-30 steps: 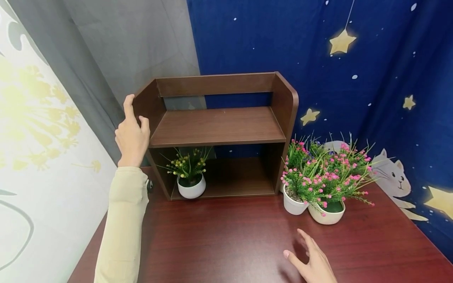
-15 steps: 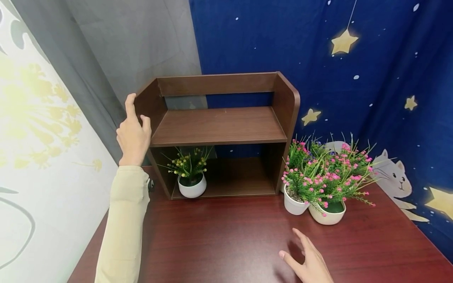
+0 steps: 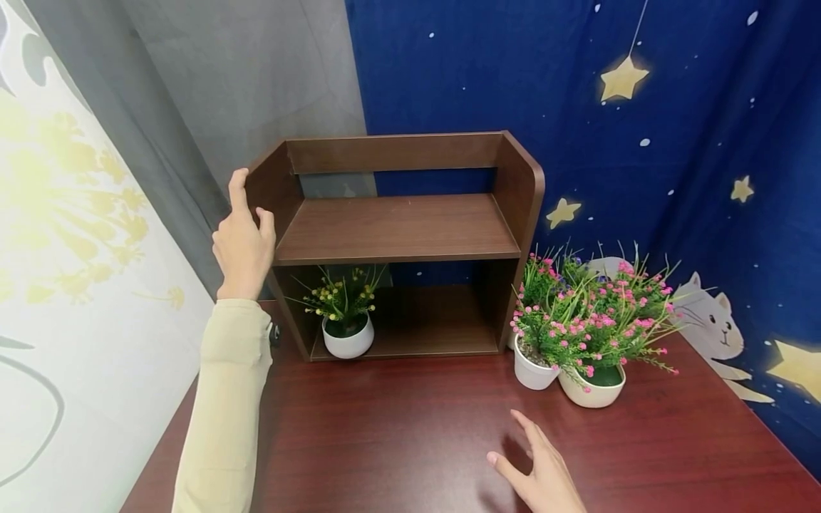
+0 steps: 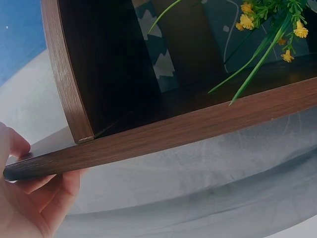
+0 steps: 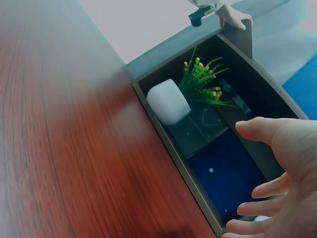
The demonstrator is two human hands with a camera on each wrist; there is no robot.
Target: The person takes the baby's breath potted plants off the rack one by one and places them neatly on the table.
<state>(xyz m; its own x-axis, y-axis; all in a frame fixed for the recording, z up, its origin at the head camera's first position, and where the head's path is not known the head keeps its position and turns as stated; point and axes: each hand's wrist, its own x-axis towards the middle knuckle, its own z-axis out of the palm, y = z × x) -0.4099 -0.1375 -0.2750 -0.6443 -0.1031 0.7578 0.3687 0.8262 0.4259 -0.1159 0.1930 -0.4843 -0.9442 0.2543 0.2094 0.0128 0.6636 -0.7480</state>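
A dark brown two-tier wooden shelf (image 3: pixel 398 228) stands on the table. My left hand (image 3: pixel 246 246) grips the upper part of its left side panel. In the left wrist view, the thumb lies on one face of that panel (image 4: pixel 49 164) and the fingers lie on the other. A potted plant with yellow flowers (image 3: pixel 346 303), in a white pot (image 3: pixel 348 342), sits at the left of the lower tier. Above the table, in front of the shelf, my right hand (image 3: pixel 541 474) holds nothing, its fingers spread and slightly bent.
Several potted plants with pink and purple flowers (image 3: pixel 603 320) crowd together on the reddish-brown table (image 3: pixel 385 427), right of the shelf. Grey and blue star-patterned curtains (image 3: pixel 442 71) hang behind. A white patterned surface (image 3: pixel 96 285) slopes along the left.
My right hand has drifted left over the table. The left hand keeps its hold on the shelf, and the shelf and plants stay in place.
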